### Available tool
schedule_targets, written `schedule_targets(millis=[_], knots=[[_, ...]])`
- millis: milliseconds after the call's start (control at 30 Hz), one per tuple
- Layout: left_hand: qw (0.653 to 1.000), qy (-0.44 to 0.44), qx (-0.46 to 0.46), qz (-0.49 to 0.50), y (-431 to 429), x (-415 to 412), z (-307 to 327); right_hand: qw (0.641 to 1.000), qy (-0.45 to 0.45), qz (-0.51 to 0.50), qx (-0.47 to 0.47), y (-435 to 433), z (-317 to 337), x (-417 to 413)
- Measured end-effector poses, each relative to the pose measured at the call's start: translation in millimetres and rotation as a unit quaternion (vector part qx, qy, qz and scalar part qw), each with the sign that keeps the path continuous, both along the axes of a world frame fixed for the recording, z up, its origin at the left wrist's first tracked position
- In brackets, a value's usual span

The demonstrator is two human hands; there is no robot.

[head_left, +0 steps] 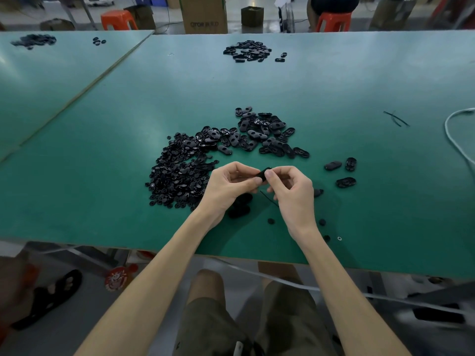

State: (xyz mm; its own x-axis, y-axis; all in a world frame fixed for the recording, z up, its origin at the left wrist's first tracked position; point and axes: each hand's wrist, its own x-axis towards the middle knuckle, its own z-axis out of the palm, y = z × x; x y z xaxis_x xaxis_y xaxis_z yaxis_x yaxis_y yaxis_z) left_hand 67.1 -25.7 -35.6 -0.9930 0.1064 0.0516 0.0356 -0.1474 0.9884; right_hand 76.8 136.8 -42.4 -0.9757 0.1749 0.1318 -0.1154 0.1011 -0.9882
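Single view: your head-worn wide-angle camera. It faces forward and down across the green table [359, 80], close above your left hand [231, 185] and right hand [293, 192]. Your knees [208, 281] show at the bottom, the floor [167, 25] beyond at the top.

Black parts [180, 173] are crowding the middle of the desk [77, 201]; its near left side is lying open.
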Motion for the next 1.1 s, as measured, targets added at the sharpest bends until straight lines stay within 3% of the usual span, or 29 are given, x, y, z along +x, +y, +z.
schedule_targets(millis=[767, 1100], knots=[[1.0, 0.006, -0.01, -0.004, 3.3, 3.7, 6.3, 1.0, -0.009, -0.008, 0.011, 0.0, 3.3, 1.7], [1.0, 0.011, -0.016, -0.003, 1.6, 2.2, 4.9, 0.999, 0.03, -0.007, 0.039, -2.1, 9.9, 7.5]])
